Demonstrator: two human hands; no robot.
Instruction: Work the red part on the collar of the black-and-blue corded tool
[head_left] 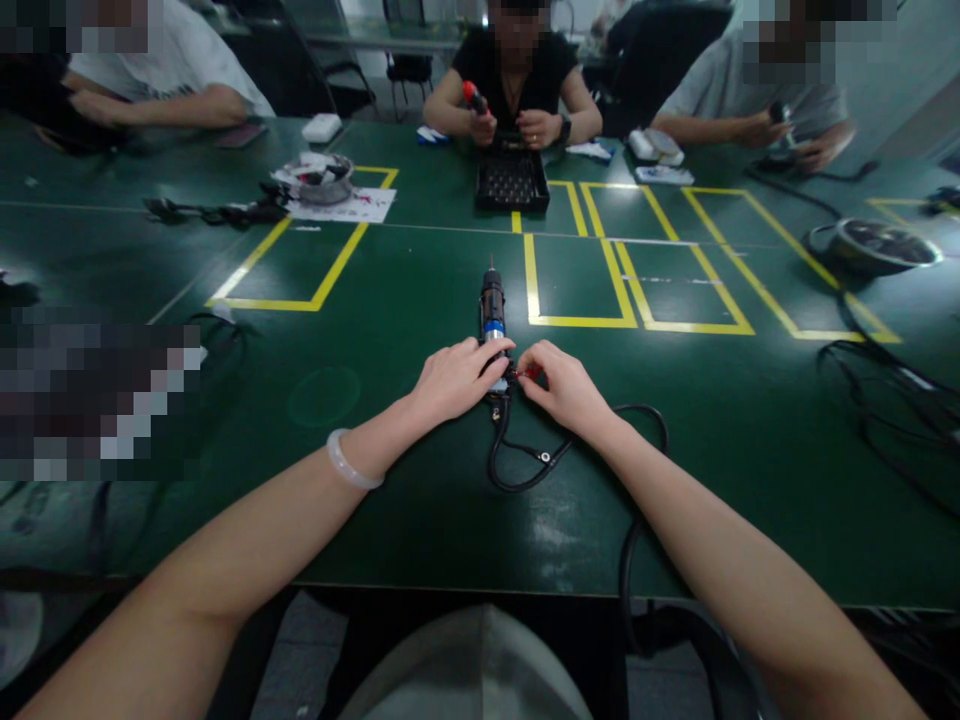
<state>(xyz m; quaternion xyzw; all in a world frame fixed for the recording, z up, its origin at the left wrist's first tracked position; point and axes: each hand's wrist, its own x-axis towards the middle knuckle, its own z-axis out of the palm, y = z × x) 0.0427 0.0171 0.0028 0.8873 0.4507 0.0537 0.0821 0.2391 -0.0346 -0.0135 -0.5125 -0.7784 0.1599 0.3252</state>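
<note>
An electric screwdriver [492,300] lies on the green table, its bit pointing away from me. My left hand [459,378] rests over its rear part, fingers wrapped across the body. Close by on the right, my right hand [559,385] has thumb and forefinger pinched at the tool's side. A small red thing [529,374] shows at those fingertips, too small to name. From the tool's rear end a black cable [517,487] loops toward me and passes under my right forearm. A ring terminal [545,457] sits on a thin lead beside it.
Yellow tape outlines [581,321] mark the table [420,520]. Across from me, a person holds a red-and-black tool [474,97] by a black tray [512,205]. A metal bowl [881,248] and cables lie right; another filled bowl [330,185] stands back left. Two more people sit opposite.
</note>
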